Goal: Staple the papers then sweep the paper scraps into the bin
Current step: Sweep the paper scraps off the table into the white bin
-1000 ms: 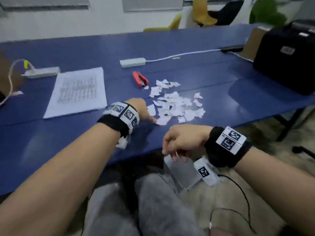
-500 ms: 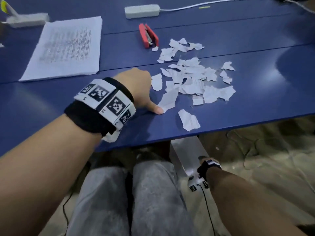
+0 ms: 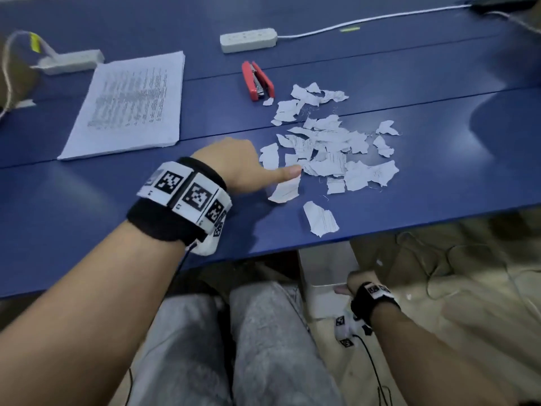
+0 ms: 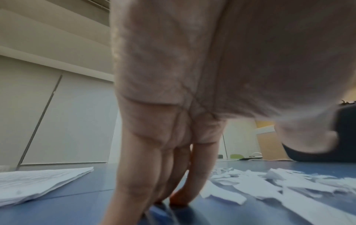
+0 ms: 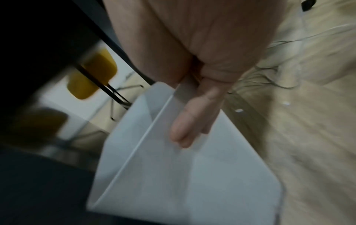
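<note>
The paper scraps point(image 3: 328, 148) are lying in a loose heap on the blue table point(image 3: 439, 148), towards its near edge, with one larger scrap point(image 3: 320, 219) set apart closest to that edge. The heap is being touched at its left border by the left hand point(image 3: 243, 168), which is standing on edge on the table; in the left wrist view its fingers point(image 4: 146, 175) are being held straight and close together, tips down on the surface, with nothing grasped, and the scraps point(image 4: 269, 182) are seen just beside them. The thumb is being stretched out over a scrap at the heap's border.

Below the table edge a white bin point(image 3: 325, 268) is being held by the right hand point(image 3: 358, 284). In the right wrist view the bin's wall point(image 5: 192, 175) is being pinched at the rim, the thumb point(image 5: 194, 115) lying along the outside while the other fingers are hidden behind the wall.

A red stapler point(image 3: 257, 80) is lying just beyond the heap, one small scrap touching its near end. The stack of printed papers point(image 3: 128, 104) is resting flat well to the left of it. Two white power strips point(image 3: 248, 39) are lying farther back. Grey trousers point(image 3: 263, 347) are seen under the table, beside the bin.
</note>
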`<action>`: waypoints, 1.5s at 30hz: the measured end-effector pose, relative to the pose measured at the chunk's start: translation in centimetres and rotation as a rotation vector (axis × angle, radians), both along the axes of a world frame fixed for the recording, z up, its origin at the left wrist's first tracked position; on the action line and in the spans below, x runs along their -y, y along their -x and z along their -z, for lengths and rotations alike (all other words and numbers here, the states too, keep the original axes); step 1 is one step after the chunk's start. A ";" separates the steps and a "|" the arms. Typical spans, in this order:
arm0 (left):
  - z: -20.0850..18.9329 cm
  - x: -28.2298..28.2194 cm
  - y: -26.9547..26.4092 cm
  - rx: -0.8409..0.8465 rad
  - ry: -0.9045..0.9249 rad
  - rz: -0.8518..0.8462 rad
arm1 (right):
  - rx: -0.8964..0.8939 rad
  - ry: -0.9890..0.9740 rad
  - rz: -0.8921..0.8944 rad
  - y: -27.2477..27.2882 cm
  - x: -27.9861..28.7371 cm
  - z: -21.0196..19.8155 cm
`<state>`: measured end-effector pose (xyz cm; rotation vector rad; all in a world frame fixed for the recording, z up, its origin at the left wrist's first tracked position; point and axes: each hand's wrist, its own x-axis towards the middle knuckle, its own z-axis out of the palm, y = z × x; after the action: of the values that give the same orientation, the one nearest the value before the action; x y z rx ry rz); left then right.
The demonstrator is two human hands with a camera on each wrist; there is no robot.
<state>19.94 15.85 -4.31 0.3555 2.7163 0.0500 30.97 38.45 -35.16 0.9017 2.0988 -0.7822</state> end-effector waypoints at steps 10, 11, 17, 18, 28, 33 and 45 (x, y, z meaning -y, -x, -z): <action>0.1 -1.9 -5.0 -0.073 -0.113 0.059 | -0.356 0.262 0.592 -2.8 1.9 -11.0; 0.1 -1.9 -5.5 -0.062 -0.135 0.083 | -0.403 0.308 0.691 -3.1 2.2 -11.9; 1.4 -1.4 -7.2 0.032 -0.151 0.178 | -0.499 0.345 0.758 -5.1 3.0 -14.5; 1.5 -1.3 -7.4 0.043 -0.150 0.189 | -0.522 0.349 0.759 -5.5 3.3 -14.7; 1.6 -3.3 -9.3 0.070 -0.214 0.348 | -0.639 0.362 0.740 -9.1 3.5 -17.0; 2.5 -5.0 -10.3 0.095 -0.128 0.449 | -0.633 0.357 0.723 -8.8 2.2 -18.5; 1.1 -5.9 -14.5 0.181 -0.216 0.607 | -0.615 0.347 0.681 -9.2 1.0 -18.6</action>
<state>34.43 21.80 -5.38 1.1585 2.3222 0.1939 40.21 37.45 -16.53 1.3074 2.0225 -1.9132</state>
